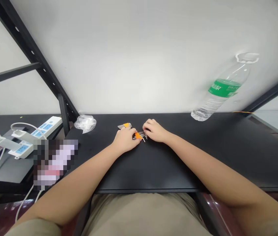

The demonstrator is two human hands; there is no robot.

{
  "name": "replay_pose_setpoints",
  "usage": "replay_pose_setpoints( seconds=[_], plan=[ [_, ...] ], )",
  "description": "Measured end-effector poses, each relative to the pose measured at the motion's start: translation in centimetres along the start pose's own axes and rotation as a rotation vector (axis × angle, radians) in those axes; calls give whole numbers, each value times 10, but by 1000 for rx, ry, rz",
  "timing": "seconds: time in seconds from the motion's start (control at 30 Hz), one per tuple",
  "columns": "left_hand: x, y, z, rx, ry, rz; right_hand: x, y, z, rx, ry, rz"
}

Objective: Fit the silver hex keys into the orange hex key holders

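Observation:
My left hand (126,139) is closed round an orange hex key holder (138,135) just above the black tabletop. Several L-shaped metal hex keys (144,135) stick out of it to the right, their bent ends toward me. Beyond the left fingers shows a second orange piece (126,125) with thin metal keys at its left; whether it joins the first is hidden by the hand. My right hand (155,130) has its fingers curled and pinched at the right end of the keys. Its fingertips seem to grip one hex key, mostly covered by the fingers.
Crumpled clear plastic (85,124) lies at the back left. A large water bottle (219,90) with a green label stands at the back right by the wall. A white power strip (37,136) with plugs and cables is on the left, beside a black metal frame (43,65).

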State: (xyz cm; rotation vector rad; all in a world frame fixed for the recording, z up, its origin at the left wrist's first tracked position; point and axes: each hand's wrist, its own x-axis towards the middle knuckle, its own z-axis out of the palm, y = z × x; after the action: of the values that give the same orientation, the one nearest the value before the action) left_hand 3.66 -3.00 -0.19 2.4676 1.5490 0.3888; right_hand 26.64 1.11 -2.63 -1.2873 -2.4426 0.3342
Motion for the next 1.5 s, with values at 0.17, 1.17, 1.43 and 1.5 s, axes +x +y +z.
replay_pose_setpoints(
  seconds=[0.17, 1.17, 1.43, 1.5],
  plan=[
    [-1, 1, 0, 14, -1, -8, -2, 4, -2, 77, 1, -2],
    [0, 5, -1, 22, -17, -28, 5, -2, -10, 316, -87, 253],
    [0, 3, 1, 27, 2, -11, 10, -7, -13, 204, -105, 258],
    [0, 2, 1, 27, 7, -7, 10, -7, -13, 202, -109, 254]
  ],
)
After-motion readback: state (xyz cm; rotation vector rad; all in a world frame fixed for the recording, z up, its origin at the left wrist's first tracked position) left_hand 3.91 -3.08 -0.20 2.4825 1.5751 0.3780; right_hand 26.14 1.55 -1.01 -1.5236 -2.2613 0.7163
